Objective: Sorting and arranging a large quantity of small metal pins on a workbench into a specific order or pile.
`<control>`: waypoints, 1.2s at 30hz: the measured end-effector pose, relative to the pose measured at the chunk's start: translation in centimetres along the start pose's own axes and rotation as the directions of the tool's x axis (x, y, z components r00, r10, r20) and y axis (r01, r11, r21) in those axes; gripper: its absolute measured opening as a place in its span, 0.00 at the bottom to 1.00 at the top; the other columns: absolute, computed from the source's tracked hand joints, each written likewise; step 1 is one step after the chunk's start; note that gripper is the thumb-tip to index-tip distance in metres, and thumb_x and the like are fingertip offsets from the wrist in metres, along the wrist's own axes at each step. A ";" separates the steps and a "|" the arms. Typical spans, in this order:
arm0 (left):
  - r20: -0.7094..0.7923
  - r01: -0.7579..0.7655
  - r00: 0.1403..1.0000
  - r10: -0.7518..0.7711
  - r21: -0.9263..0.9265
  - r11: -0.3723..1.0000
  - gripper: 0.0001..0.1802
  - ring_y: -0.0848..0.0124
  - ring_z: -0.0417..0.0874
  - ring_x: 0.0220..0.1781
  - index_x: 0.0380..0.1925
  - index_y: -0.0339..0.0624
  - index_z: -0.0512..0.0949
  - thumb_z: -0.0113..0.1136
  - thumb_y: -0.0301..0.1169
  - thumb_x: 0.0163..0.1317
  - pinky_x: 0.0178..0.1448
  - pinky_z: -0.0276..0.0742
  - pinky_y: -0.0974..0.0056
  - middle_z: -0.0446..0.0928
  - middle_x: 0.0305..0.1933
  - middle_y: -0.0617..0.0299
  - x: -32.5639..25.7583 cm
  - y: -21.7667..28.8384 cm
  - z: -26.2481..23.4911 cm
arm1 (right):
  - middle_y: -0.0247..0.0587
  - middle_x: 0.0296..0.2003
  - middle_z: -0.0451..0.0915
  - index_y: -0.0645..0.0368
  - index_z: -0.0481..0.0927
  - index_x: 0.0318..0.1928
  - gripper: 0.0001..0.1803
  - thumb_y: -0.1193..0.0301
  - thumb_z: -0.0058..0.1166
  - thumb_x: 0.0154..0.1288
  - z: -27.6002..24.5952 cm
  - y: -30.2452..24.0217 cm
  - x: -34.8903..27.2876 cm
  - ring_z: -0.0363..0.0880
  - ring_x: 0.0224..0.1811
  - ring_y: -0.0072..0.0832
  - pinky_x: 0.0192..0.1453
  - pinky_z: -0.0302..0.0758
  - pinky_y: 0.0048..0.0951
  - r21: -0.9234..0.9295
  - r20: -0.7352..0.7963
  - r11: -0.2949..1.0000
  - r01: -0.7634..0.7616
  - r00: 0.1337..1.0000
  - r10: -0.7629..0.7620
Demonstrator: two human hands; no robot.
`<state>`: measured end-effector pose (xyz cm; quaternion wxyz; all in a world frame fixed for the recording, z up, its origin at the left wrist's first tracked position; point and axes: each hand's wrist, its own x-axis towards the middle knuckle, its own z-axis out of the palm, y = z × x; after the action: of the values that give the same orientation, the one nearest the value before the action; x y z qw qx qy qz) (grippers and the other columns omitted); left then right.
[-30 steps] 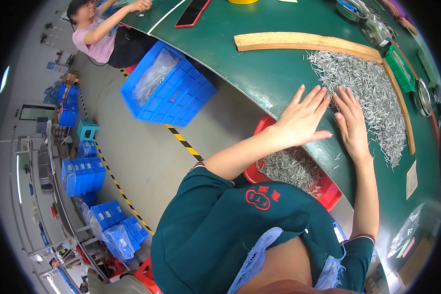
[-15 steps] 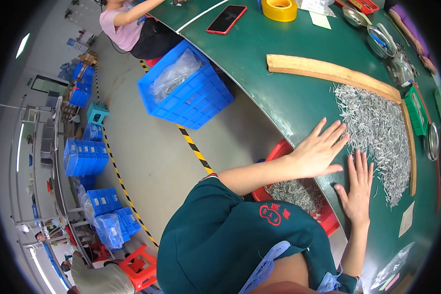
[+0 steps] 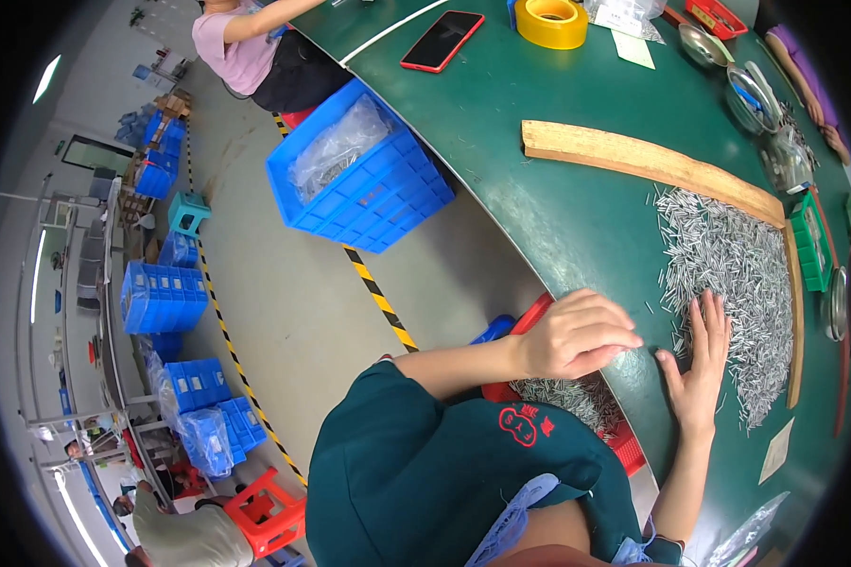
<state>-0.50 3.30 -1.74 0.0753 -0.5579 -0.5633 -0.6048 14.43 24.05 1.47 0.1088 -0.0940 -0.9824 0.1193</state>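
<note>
Sweeping small metal pins off the table edge looks to be the work in hand. Nearest the body, a red tray [image 3: 624, 439] sits below the edge of the green table [image 3: 558, 217] and already holds a layer of pins. Just above it the left hand [image 3: 577, 333] is loosely curled at the edge, clamped on nothing visible. Beside it the right hand [image 3: 698, 364] lies flat with fingers spread, touching the near end of the pin pile [image 3: 728, 274]. Most of the pile lies on the table, so I judge much remains. Two wooden strips [image 3: 648, 161] fence it; farther off sit a yellow tape roll [image 3: 550, 21] and a phone [image 3: 442, 41].
</note>
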 end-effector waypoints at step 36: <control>0.252 0.792 0.449 -0.857 0.332 0.512 0.15 0.50 0.87 0.36 0.38 0.33 0.80 0.58 0.37 0.64 0.43 0.80 0.52 0.83 0.32 0.43 -7.8 -3.3 -2.3 | 0.45 0.68 0.70 0.57 0.73 0.67 0.38 0.44 0.56 0.65 0.1 0.7 -1.3 0.59 0.76 0.46 0.80 0.44 0.55 -0.062 -0.228 0.980 0.190 0.953 -0.200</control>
<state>-1.34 -1.46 -9.08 -0.2949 -0.3110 -0.8137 -0.3926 15.79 24.39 1.00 0.2327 -0.0122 -0.9695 0.0766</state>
